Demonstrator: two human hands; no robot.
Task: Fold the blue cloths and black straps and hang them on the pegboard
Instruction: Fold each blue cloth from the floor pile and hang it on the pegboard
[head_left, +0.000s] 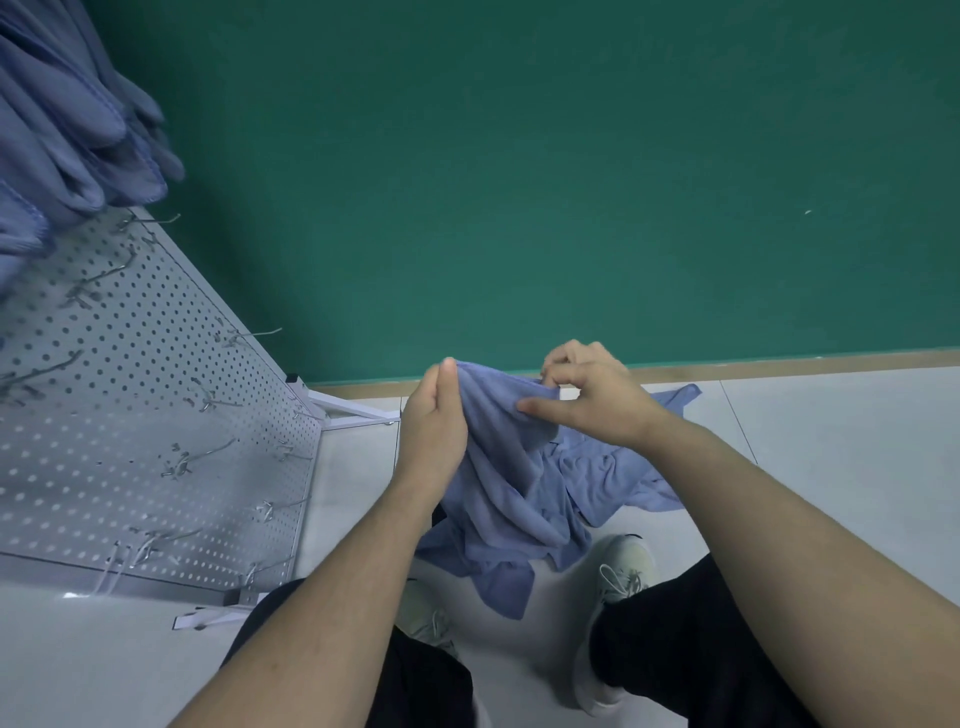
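A blue cloth (498, 467) hangs between my hands above the floor. My left hand (434, 421) pinches its upper left corner at the fingertips. My right hand (587, 395) pinches the upper edge to the right, with the index finger stretched across the fabric. The cloth's lower part droops onto a heap of more blue cloths (613, 473) on the floor. On the left stands the white pegboard (130, 395) with several bare metal hooks. Folded blue cloths (67, 130) hang at its top left. No black straps show clearly.
A green wall (519, 182) rises behind, with a wooden skirting strip (779, 361) at its foot. The floor is pale tile (831, 467). My white shoes (621, 571) and black trouser legs stand just under the cloth. The pegboard's white frame foot (353, 408) juts toward the heap.
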